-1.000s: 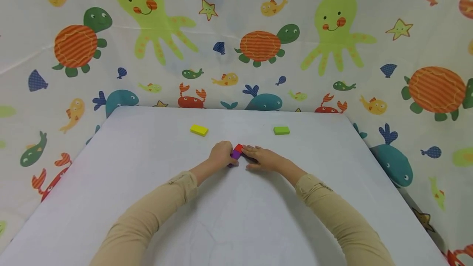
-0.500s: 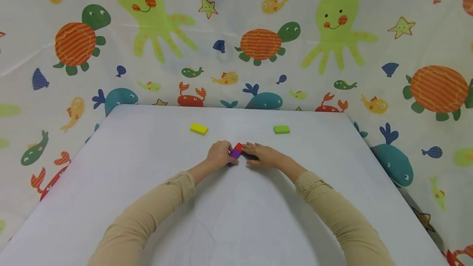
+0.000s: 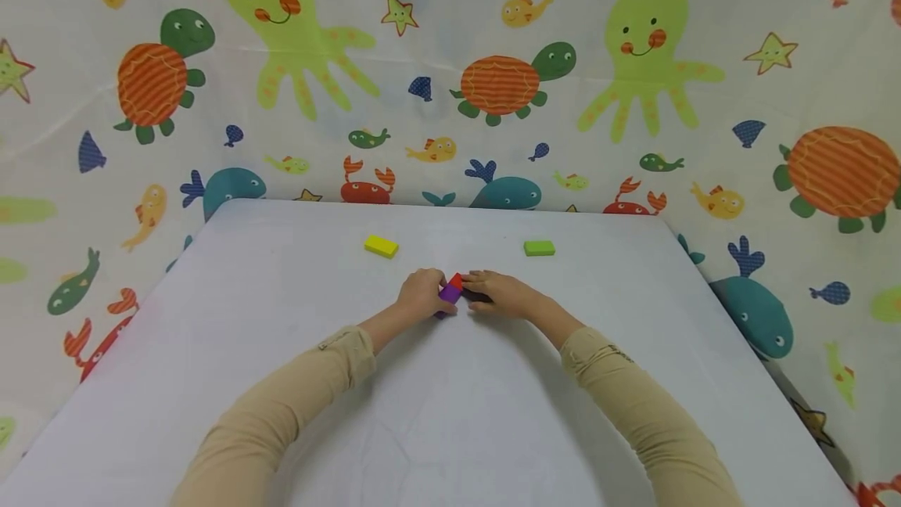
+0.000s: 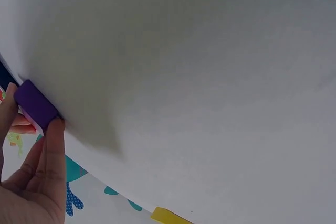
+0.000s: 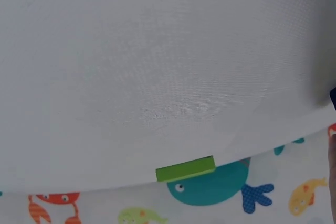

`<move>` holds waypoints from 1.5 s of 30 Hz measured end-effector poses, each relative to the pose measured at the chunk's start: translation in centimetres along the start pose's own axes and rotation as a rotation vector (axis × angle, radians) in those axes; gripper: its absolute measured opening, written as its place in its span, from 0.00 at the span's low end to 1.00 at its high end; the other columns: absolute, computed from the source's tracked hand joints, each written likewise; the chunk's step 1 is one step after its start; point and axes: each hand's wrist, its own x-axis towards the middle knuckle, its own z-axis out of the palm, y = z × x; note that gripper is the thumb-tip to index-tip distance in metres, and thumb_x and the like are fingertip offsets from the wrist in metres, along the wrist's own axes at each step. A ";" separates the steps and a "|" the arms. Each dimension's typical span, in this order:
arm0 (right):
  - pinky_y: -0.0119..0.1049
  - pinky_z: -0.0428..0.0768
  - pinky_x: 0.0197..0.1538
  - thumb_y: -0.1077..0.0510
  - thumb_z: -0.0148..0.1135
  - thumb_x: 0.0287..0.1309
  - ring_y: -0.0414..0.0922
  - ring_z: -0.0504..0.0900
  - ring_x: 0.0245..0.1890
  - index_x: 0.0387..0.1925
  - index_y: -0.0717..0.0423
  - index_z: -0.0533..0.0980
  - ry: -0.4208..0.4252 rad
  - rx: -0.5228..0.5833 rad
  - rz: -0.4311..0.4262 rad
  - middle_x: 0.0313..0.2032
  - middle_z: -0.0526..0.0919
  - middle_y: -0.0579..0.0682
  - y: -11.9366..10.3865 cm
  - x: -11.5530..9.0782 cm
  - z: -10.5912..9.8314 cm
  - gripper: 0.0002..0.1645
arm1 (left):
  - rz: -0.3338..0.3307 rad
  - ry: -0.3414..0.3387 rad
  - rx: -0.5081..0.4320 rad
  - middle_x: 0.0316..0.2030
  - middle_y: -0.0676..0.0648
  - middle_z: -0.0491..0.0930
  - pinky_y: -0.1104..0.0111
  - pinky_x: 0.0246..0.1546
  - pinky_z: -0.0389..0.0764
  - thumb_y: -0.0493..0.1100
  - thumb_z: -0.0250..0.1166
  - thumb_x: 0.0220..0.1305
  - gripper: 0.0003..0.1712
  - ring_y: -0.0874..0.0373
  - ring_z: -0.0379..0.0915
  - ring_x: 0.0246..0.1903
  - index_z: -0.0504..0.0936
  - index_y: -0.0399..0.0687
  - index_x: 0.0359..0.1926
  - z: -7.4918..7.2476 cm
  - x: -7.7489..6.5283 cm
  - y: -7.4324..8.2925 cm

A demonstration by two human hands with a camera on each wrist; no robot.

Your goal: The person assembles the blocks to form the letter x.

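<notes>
At the middle of the table my left hand (image 3: 421, 294) pinches a purple block (image 3: 450, 291) between thumb and fingers; the left wrist view also shows the purple block (image 4: 35, 101) at the fingertips. A red block (image 3: 457, 281) shows right at the far end of the purple one, mostly hidden. Facing it from the right, my right hand (image 3: 505, 295) has its fingers and thumb on either side of a dark blue block (image 3: 477, 296), whose far side the fingers cover. Only an edge of the dark blue block (image 5: 333, 97) enters the right wrist view.
A yellow block (image 3: 381, 246) lies farther back on the left of the white table (image 3: 422, 413), and a green block (image 3: 539, 248) farther back on the right. A curtain (image 3: 422, 61) printed with sea animals hangs behind the table's far edge.
Both hands stay in nearly the same place. The red patch between them now looks smaller and more pointed, as the purple block has turned a little. The head view has shifted slightly.
</notes>
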 end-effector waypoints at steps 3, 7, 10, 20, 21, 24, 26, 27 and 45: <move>0.49 0.63 0.68 0.50 0.55 0.64 0.56 0.64 0.67 0.62 0.64 0.68 0.007 -0.006 0.001 0.65 0.68 0.59 -0.1 0.1 0.0 0.30 | -0.010 -0.008 -0.006 0.36 0.43 0.84 0.63 0.42 0.78 0.51 0.77 0.42 0.30 0.52 0.76 0.36 0.81 0.36 0.44 0.0 0.0 0.0; 0.49 0.65 0.67 0.51 0.56 0.64 0.56 0.66 0.66 0.61 0.64 0.70 0.016 -0.002 0.002 0.64 0.70 0.59 -0.2 0.4 0.0 0.29 | -0.021 -0.006 -0.001 0.35 0.43 0.84 0.63 0.41 0.78 0.51 0.77 0.42 0.30 0.52 0.76 0.36 0.81 0.37 0.43 -0.1 0.0 0.0; 0.49 0.66 0.66 0.52 0.56 0.64 0.56 0.67 0.65 0.60 0.65 0.70 0.021 -0.006 0.002 0.62 0.71 0.61 -0.4 0.7 -0.2 0.27 | -0.019 -0.004 0.006 0.36 0.43 0.84 0.63 0.41 0.78 0.51 0.77 0.42 0.30 0.52 0.77 0.36 0.81 0.37 0.44 -0.1 0.0 -0.1; 0.50 0.67 0.66 0.52 0.56 0.64 0.56 0.66 0.66 0.58 0.64 0.72 0.029 -0.035 0.013 0.63 0.71 0.59 -0.4 1.0 -0.7 0.26 | -0.005 0.017 -0.006 0.34 0.43 0.84 0.62 0.43 0.78 0.52 0.76 0.45 0.31 0.51 0.78 0.37 0.81 0.36 0.46 -0.2 0.0 -0.1; 0.50 0.66 0.66 0.52 0.56 0.64 0.56 0.66 0.66 0.58 0.63 0.72 0.035 -0.032 0.016 0.63 0.71 0.58 -0.5 1.0 -0.8 0.26 | 0.000 0.023 -0.009 0.34 0.43 0.84 0.62 0.43 0.78 0.53 0.75 0.46 0.31 0.51 0.78 0.37 0.81 0.36 0.46 -0.1 0.0 -0.1; 0.51 0.66 0.66 0.52 0.56 0.64 0.56 0.66 0.66 0.57 0.63 0.74 0.051 -0.017 0.039 0.64 0.69 0.58 -0.6 0.9 -1.3 0.25 | -0.001 0.042 -0.017 0.37 0.42 0.84 0.61 0.43 0.79 0.55 0.72 0.49 0.32 0.50 0.79 0.38 0.80 0.35 0.48 0.0 -0.1 -0.1; 0.50 0.67 0.65 0.52 0.56 0.64 0.55 0.67 0.66 0.57 0.62 0.74 0.059 -0.013 0.060 0.64 0.70 0.58 -0.6 0.9 -1.5 0.24 | -0.012 0.047 -0.019 0.40 0.41 0.84 0.60 0.45 0.80 0.57 0.69 0.53 0.33 0.49 0.79 0.41 0.79 0.35 0.50 0.0 -0.2 -0.1; 0.50 0.68 0.65 0.52 0.56 0.64 0.55 0.68 0.65 0.56 0.62 0.74 0.062 -0.011 0.070 0.64 0.70 0.58 -0.5 0.9 -1.5 0.24 | -0.014 0.049 -0.017 0.42 0.40 0.84 0.59 0.47 0.80 0.57 0.68 0.54 0.33 0.48 0.79 0.43 0.79 0.36 0.51 0.0 -0.2 -0.1; 0.48 0.71 0.63 0.60 0.58 0.61 0.55 0.70 0.63 0.58 0.60 0.73 0.273 -0.053 0.213 0.61 0.74 0.59 1.1 -0.5 -0.7 0.23 | 0.343 -0.070 0.192 0.65 0.36 0.66 0.54 0.64 0.67 0.53 0.58 0.65 0.33 0.41 0.60 0.66 0.67 0.36 0.65 1.1 -1.3 1.0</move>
